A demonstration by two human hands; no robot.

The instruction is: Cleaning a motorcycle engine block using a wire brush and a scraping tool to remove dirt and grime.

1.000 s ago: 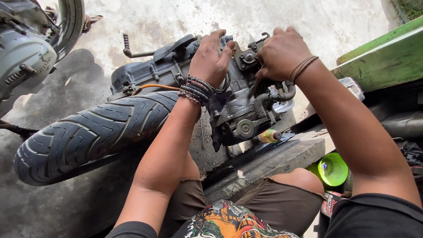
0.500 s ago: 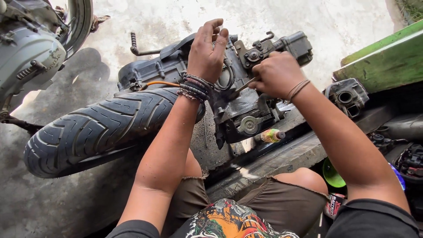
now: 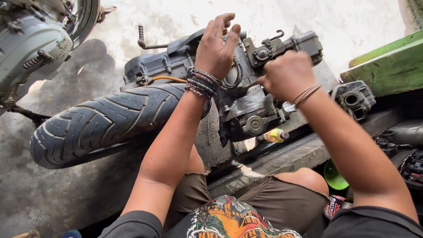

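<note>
Stained grey concrete (image 3: 53,198) forms the ground, and a black treaded tyre (image 3: 105,123) is laid across it. Beside the tyre, a dark, greasy engine block (image 3: 246,105) is propped against a worn plank (image 3: 282,154); bolts, brackets and an orange wire (image 3: 167,79) are seen on it. The left hand (image 3: 216,44) is raised over the block with fingers loosely spread, nothing gripped. The right hand (image 3: 286,75) is closed in a fist around a thin tool, mostly hidden.

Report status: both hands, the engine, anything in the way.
Left hand open, fingers raised over engine block. Right hand fisted on a thin tool, blurred. Tyre lies beside engine; nothing blocks hands.
</note>
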